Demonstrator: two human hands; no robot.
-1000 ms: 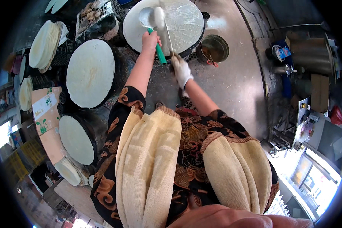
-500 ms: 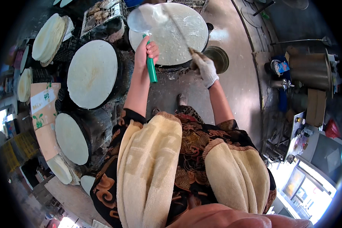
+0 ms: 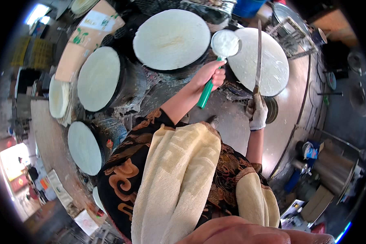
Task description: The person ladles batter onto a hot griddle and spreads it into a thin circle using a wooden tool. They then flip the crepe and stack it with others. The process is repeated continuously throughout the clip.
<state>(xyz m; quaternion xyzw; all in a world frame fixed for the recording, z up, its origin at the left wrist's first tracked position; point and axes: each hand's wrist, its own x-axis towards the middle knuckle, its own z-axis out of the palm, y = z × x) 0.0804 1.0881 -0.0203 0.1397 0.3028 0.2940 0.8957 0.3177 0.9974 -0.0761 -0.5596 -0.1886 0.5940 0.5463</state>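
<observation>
My left hand (image 3: 210,76) is closed round the green handle of a ladle (image 3: 225,44); white batter fills its bowl. The ladle is between two round griddles, overlapping the edge of the right one in the picture. My right hand (image 3: 258,114), in a white glove, grips the wooden handle of a long, narrow spreading blade (image 3: 259,53). That blade points away from me over the right griddle, where a wide sheet of pale batter (image 3: 275,65) lies spread. Whether the blade touches the batter I cannot tell. To its left, a round flatbread (image 3: 171,40) covers another griddle.
More flatbread rounds lie on griddles at the left (image 3: 98,79) and lower left (image 3: 84,148). Beside them are a stack of flatbreads (image 3: 57,97) and a cardboard sheet (image 3: 79,49). A metal pot (image 3: 271,110) stands by my right hand, and a wire crate (image 3: 293,38) at the far right.
The view has turned left, so the griddles appear farther right. The ladle has come away from over the batter sheet to its left edge. The blade now points straight ahead instead of slanting left.
</observation>
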